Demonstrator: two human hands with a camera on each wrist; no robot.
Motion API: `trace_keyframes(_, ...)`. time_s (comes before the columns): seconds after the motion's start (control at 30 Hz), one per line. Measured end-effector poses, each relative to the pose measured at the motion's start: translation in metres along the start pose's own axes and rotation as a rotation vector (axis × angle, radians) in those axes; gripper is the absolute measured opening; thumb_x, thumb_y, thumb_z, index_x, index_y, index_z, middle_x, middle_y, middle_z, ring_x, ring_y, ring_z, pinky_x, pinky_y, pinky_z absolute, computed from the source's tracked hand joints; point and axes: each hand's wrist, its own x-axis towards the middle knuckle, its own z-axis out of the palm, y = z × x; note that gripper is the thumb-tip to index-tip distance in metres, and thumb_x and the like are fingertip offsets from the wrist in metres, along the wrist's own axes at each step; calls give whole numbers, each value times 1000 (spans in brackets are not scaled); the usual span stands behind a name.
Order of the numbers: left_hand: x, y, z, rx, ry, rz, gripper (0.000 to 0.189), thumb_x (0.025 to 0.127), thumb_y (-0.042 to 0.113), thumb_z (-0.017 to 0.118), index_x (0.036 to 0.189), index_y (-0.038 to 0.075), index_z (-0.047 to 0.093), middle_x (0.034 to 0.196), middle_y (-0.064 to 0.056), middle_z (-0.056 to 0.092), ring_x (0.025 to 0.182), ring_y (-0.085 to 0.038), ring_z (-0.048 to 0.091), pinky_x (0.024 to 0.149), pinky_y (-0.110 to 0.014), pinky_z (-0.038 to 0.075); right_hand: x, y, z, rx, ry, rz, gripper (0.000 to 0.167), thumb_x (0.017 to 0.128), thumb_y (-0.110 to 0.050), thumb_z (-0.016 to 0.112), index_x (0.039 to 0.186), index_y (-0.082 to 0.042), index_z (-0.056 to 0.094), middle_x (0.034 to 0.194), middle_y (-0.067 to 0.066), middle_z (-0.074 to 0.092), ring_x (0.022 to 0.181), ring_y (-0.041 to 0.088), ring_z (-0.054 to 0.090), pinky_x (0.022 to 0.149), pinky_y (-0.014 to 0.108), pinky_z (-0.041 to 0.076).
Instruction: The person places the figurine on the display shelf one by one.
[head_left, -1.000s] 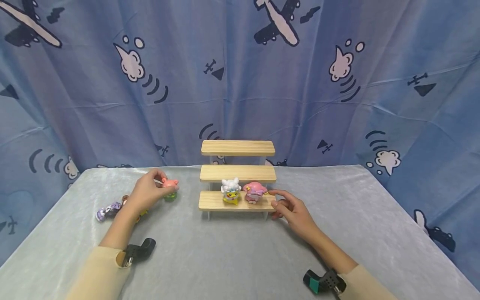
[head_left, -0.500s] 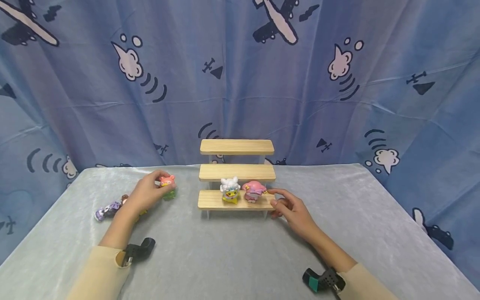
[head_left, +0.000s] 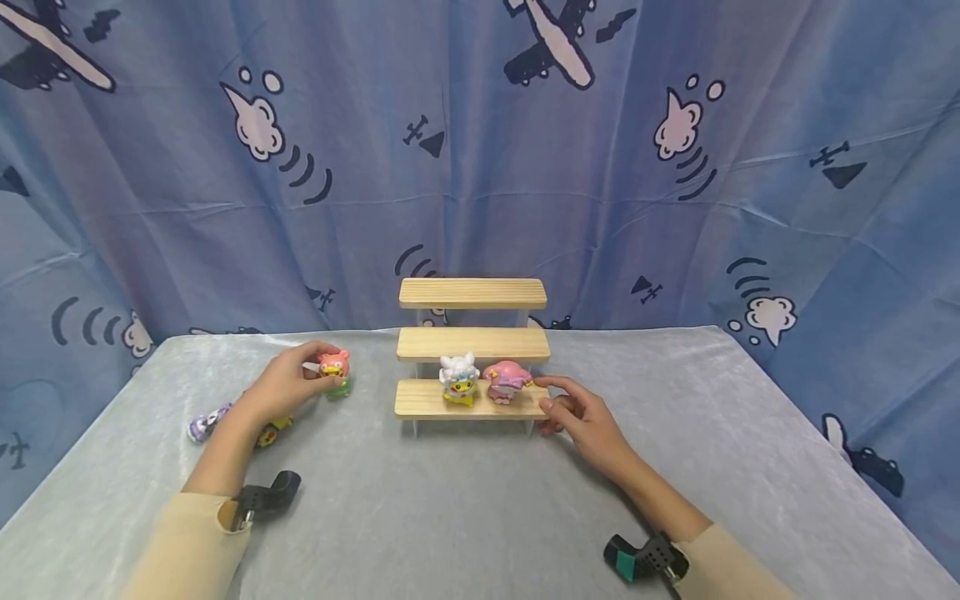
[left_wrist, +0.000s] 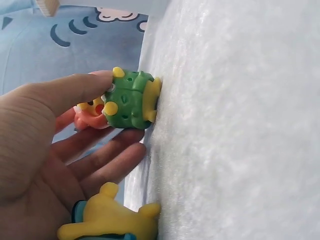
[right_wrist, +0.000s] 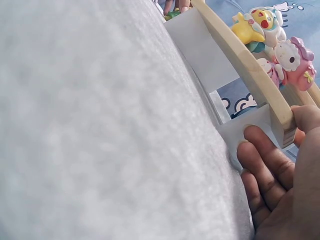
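My left hand (head_left: pixel 288 383) pinches a small figurine (head_left: pixel 333 371) between thumb and fingers, left of the shelf. It has a coral hood and yellow face; in the left wrist view its green body (left_wrist: pixel 131 100) stands with its yellow base right at the cloth. My right hand (head_left: pixel 588 421) holds the right end of the lowest board of a three-tier wooden shelf (head_left: pixel 412 404), thumb and index finger on it, other fingers curled below. On that board stand a white-hatted yellow figurine (head_left: pixel 459 382) and a pink-hooded figurine (head_left: pixel 507 382), side by side.
Under my left forearm, partly hidden, a yellow figurine (head_left: pixel 273 431) and a purple-and-white figurine (head_left: pixel 208 423) lie on the grey cloth (head_left: pixel 450 517). The shelf's middle board (head_left: pixel 472 343) and top board (head_left: pixel 472 293) rise behind. A blue patterned curtain (head_left: pixel 375 167) hangs at the back.
The coral-hooded figurine has turned in my left hand so its face shows toward the front, and has shifted slightly left. My left forearm moved left, uncovering more of the yellow figurine. My right hand stays put.
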Motion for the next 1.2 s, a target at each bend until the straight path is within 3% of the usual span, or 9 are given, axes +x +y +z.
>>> trace_keyframes(0.3,0,5,-1,-12,59,-4,52,90,25,77,133,3,61,121,-21,67,92,-24,69,69,-28,53,0,1,0,14,-5,-14,37,104,-20,57,138,-6,56,97,23,73,75,12,71,73,30,61)
trace_keyframes(0.43,-3,19,-5,-18,66,-17,53,90,27,76,136,6,60,124,-20,65,93,-23,69,68,-28,53,0,0,0,16,-9,-13,37,104,-20,57,138,-6,56,98,24,73,74,12,71,73,30,61)
trace_keyframes(0.6,-6,44,-9,-23,96,19,51,89,29,78,134,9,62,125,-17,67,98,-26,70,69,-29,53,0,0,0,12,-9,-12,37,104,-20,57,138,-6,56,99,23,73,76,12,71,74,30,61)
trace_keyframes(0.9,-13,73,-14,-78,319,108,47,88,24,79,131,14,63,123,-11,71,98,-26,73,78,-34,59,-1,0,0,2,3,-7,37,104,-19,57,138,-5,56,96,21,74,75,13,71,72,29,60)
trace_keyframes(1.13,-17,92,-13,-123,369,171,41,87,26,80,124,15,66,118,-9,73,98,-25,72,75,-18,55,-1,0,0,1,-5,-15,37,104,-20,56,138,-4,56,95,22,73,76,13,71,73,30,61)
trace_keyframes(1.2,-17,97,-11,-128,376,188,40,87,25,80,123,15,67,117,-8,73,98,-24,72,75,-18,56,-1,0,0,-2,-5,-18,37,105,-20,56,138,-5,56,96,22,73,76,13,71,73,30,60)
